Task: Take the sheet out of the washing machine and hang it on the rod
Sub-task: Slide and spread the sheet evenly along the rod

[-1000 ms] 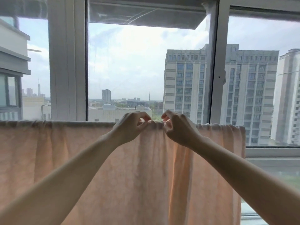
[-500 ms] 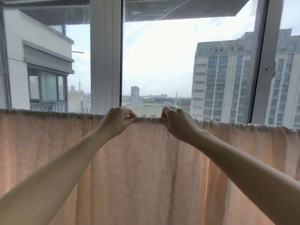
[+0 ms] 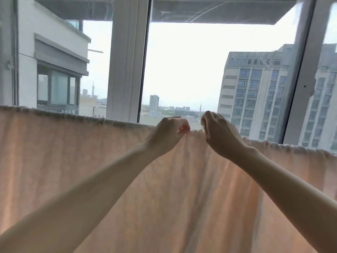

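Observation:
A pale peach sheet hangs across the whole width of the view, draped over a rod that its folded top edge hides. My left hand and my right hand are raised side by side at that top edge, a small gap between them. Each hand pinches the gathered fabric at the fold, fingers curled. A bunch of wrinkled cloth stands up between the two hands. Below them the sheet falls in long vertical folds.
Directly behind the sheet is a tall window with white frame posts and a grey post at the right. Apartment blocks and sky show through the glass.
The view has swung left and my hands have drawn closer together along the top edge, bunching the cloth between them. The sheet's right end has left the view.

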{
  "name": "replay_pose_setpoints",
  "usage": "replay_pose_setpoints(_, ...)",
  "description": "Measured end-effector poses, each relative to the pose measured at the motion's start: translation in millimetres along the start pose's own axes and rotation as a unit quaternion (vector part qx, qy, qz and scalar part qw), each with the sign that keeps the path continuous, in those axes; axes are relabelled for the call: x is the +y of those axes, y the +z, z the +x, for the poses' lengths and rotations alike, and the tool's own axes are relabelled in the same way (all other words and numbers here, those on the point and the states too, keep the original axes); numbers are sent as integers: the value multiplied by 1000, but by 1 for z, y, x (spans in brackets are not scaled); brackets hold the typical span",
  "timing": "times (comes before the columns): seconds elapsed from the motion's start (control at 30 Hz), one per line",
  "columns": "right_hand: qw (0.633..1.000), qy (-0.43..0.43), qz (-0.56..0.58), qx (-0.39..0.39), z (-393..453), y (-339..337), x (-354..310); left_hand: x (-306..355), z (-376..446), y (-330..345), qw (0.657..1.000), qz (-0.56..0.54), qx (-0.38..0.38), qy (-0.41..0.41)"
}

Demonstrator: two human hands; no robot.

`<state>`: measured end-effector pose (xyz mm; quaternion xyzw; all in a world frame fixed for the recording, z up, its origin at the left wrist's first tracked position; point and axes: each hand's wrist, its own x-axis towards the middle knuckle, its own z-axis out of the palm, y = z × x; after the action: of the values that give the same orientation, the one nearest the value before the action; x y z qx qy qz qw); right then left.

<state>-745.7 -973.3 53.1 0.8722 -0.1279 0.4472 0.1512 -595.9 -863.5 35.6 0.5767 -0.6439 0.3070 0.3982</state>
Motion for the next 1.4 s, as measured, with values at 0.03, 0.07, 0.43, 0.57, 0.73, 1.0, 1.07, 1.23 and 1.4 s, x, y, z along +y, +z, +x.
replay_pose_setpoints(0.03,1000,-4,-3,-19,-2,1,2,-1,-1,1,1000,-2,-9,3)
replay_pose_setpoints(0.07,1000,-8,-4,-23,-3,2,5,-1,-1,1,1000,-5,-12,-2)
replay_pose_setpoints(0.43,996,10,70,-51,-6,19,10,-66,-31,-39,982,78,-55,-165)
replay_pose_setpoints(0.57,995,49,91,-11,-1,17,13,-64,-27,-43,986,31,-24,-159)
replay_pose_setpoints(0.73,987,107,101,58,-12,10,12,-35,-21,-25,995,3,32,-94)
replay_pose_setpoints(1.0,1000,-15,11,-20,-11,25,-27,-42,-30,-26,998,20,7,-56)
replay_pose_setpoints(1.07,1000,-6,10,-29,-7,35,-34,-57,-35,-38,996,27,-3,-80)
replay_pose_setpoints(1.23,1000,-9,1,-19,8,50,-56,-107,-47,-73,988,69,-20,-138)
replay_pose_setpoints(1.4,999,-13,3,-33,31,69,-90,-154,-59,-105,984,75,-31,-157)
